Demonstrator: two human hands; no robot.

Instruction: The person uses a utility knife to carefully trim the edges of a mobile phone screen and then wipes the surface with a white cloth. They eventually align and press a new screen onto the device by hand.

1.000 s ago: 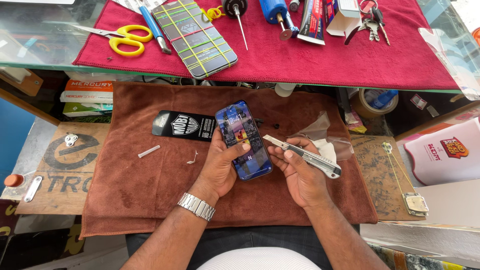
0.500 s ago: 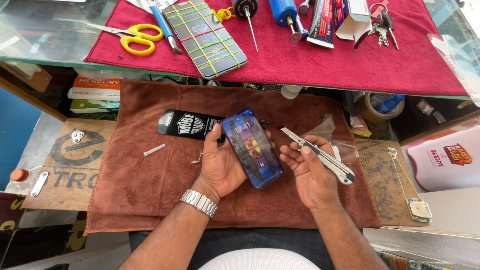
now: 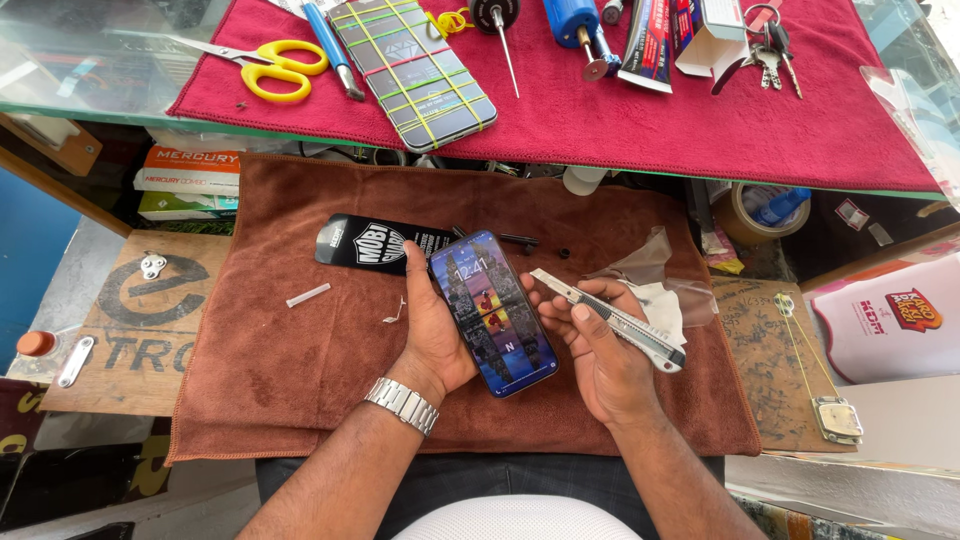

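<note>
You look down at a brown cloth [image 3: 300, 380] spread over your work spot in the middle of the frame. Above it, along the top, a red cloth [image 3: 640, 130] lies on a glass shelf [image 3: 80, 70] with a green edge. At the left, a wooden board [image 3: 120, 340] with dark painted marks sticks out from under the brown cloth. At the far left you see a blue wall [image 3: 30, 250]. At the right sits a white bag [image 3: 890, 320]. Bright daylight falls on everything.
</note>
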